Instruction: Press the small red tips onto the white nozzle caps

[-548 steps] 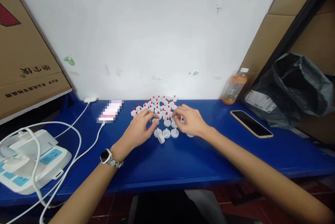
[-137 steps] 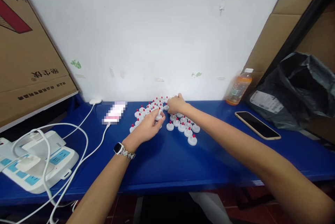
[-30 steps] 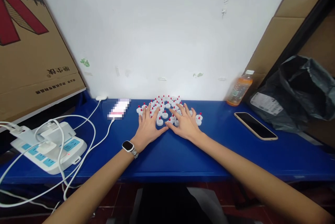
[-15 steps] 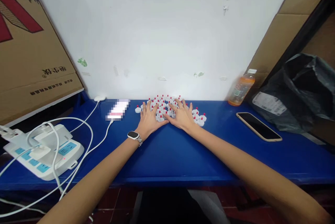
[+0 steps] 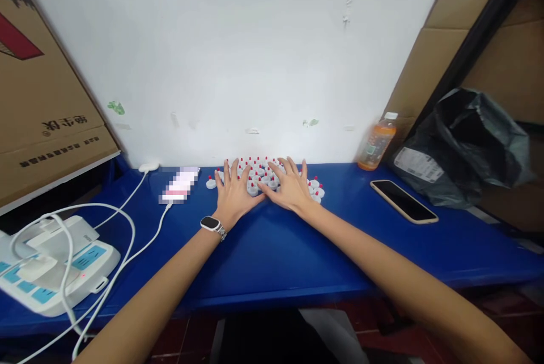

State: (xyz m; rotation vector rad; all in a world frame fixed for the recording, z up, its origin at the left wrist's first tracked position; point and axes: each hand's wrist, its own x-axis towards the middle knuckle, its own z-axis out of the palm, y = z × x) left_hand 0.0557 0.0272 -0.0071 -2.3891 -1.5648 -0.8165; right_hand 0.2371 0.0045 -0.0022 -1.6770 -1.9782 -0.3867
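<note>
Widely spread left hand [image 5: 234, 195], right hand [image 5: 293, 190] (at caps [image 5: 253, 190]); roomy table edge [image 5: 289, 297]

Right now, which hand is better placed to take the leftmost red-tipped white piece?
Probably the left hand: it is spread open close beside the leftmost piece, while the right hand lies farther off, on the left hand's other side.
</note>
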